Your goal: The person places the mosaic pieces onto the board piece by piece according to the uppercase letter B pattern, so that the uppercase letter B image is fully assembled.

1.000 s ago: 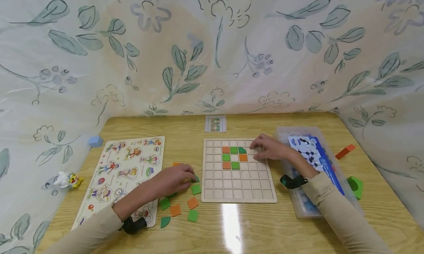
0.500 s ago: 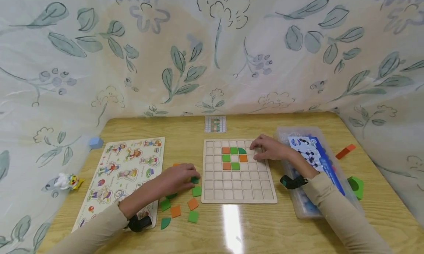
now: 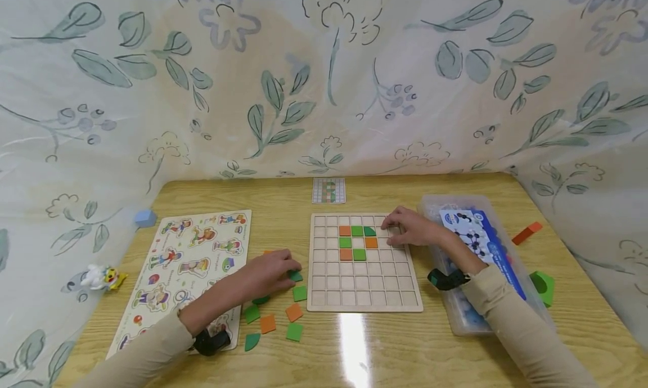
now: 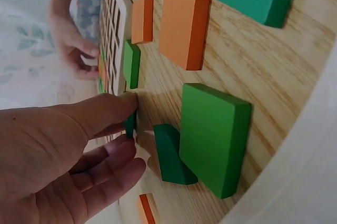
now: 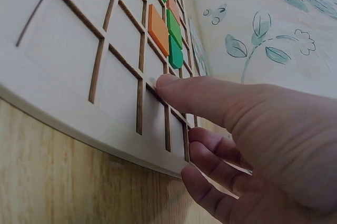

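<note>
Two hands work at a wooden grid board [image 3: 364, 284] on the table. The left hand [image 3: 268, 271] pinches a small dark green tile [image 4: 130, 124] between thumb and fingers, just off the board's 9 o'clock edge, with loose green and orange tiles [image 3: 275, 317] scattered at 6 o'clock of it. The right hand [image 3: 412, 229] rests on the board's 2 o'clock corner, forefinger stretched, other fingers loosely curled, holding nothing, beside the placed tiles [image 3: 358, 242].

Pale matt wooden grid board [image 3: 364, 287] on a glossy wood-grain table [image 3: 354, 348].
</note>
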The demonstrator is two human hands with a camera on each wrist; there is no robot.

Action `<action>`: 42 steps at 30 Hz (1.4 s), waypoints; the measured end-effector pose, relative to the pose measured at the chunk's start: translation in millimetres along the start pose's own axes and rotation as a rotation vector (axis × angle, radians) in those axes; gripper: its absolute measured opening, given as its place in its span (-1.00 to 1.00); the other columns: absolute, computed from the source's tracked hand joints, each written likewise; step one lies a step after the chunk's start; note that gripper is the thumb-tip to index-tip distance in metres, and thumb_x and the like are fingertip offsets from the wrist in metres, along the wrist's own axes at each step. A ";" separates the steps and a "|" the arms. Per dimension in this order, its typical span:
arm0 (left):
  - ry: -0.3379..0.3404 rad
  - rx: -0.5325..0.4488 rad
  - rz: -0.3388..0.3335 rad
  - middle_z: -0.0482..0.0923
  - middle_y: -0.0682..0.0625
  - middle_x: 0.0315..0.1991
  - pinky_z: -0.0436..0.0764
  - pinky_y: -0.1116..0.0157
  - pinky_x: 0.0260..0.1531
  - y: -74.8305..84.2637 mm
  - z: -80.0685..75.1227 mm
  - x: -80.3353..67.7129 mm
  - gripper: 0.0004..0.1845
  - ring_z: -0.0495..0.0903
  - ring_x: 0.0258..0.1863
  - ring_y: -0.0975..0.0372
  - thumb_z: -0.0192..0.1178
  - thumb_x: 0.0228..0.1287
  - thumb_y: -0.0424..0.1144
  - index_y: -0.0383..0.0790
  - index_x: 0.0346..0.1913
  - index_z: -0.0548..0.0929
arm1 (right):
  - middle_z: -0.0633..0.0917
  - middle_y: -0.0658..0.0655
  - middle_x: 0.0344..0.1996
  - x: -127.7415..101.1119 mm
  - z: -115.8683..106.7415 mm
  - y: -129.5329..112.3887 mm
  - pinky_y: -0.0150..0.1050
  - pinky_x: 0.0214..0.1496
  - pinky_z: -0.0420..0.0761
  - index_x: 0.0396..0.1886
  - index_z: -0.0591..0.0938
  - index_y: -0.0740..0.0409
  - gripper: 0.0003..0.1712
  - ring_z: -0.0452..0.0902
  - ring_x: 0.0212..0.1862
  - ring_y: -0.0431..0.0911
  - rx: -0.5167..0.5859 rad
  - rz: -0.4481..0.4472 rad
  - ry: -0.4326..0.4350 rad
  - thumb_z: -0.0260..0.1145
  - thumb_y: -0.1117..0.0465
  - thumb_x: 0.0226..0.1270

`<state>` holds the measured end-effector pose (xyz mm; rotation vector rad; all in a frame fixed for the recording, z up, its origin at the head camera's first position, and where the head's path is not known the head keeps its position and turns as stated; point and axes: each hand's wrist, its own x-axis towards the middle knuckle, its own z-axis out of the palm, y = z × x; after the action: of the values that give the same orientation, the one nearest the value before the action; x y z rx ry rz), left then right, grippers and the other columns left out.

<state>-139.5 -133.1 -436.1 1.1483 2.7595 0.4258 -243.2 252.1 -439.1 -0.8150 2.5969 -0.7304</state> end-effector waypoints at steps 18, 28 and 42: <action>0.008 -0.006 0.023 0.51 0.01 -0.26 0.39 0.44 -0.38 -0.5 1.0 -3.0 -0.80 0.35 -0.37 0.33 0.27 0.27 -0.28 -0.13 -0.06 0.69 | 0.51 0.18 -0.05 -2.4 0.3 -1.0 -0.15 -0.05 0.43 0.03 0.62 0.14 -0.61 0.43 -0.03 0.00 0.002 -0.024 -0.011 0.38 0.08 0.26; 0.079 0.038 0.063 0.55 0.05 -0.24 0.52 0.37 -0.31 -0.9 1.5 -1.4 -0.93 0.48 -0.30 0.30 0.27 0.27 -0.28 -0.07 -0.26 0.73 | 0.51 0.19 -0.05 -2.6 -0.8 -3.5 -0.16 -0.07 0.43 0.03 0.62 0.16 -0.61 0.43 -0.04 0.00 0.002 -0.032 -0.006 0.38 0.09 0.27; -0.029 0.054 -0.005 0.57 0.00 -0.10 0.51 0.35 -0.35 -9.6 -19.2 -14.6 -0.81 0.52 -0.21 0.23 0.28 0.26 -0.21 -0.07 -0.08 0.73 | 0.51 0.21 -0.05 -3.2 -2.7 -5.5 -0.16 -0.08 0.43 0.03 0.61 0.19 -0.61 0.43 -0.05 0.01 0.002 -0.031 -0.003 0.37 0.11 0.27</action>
<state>-139.9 -154.0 -420.7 1.1499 2.7637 0.3336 -239.5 251.2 -433.4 -0.8574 2.5852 -0.7403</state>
